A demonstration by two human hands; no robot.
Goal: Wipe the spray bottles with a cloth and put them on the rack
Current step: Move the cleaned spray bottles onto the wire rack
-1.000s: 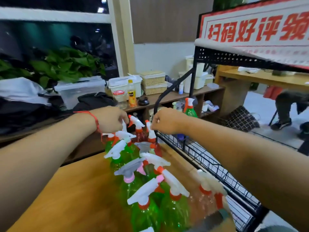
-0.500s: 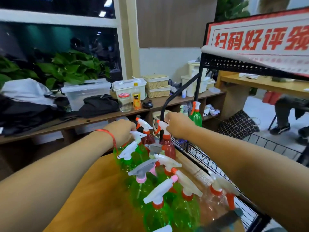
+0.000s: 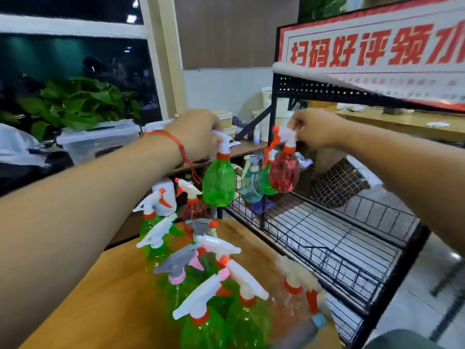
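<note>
Left grip [image 3: 198, 133] on the raised green bottle [image 3: 219, 182], right grip [image 3: 314, 127] on the red bottle [image 3: 284, 172]: fingertips not discernible. Sign [image 3: 377, 49] cut off at right edge, small print blurred. Nearest bottles [image 3: 203, 331] cut off at bottom edge. Clear bottle [image 3: 293, 290] blurred.

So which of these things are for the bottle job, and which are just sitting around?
For the job:
- green bottle, held by the left hand
- red bottle, held by the right hand
- waiting bottles on the table
- wire rack

Just lying about:
- leafy plant
- clear plastic box
- red-lettered sign
</note>
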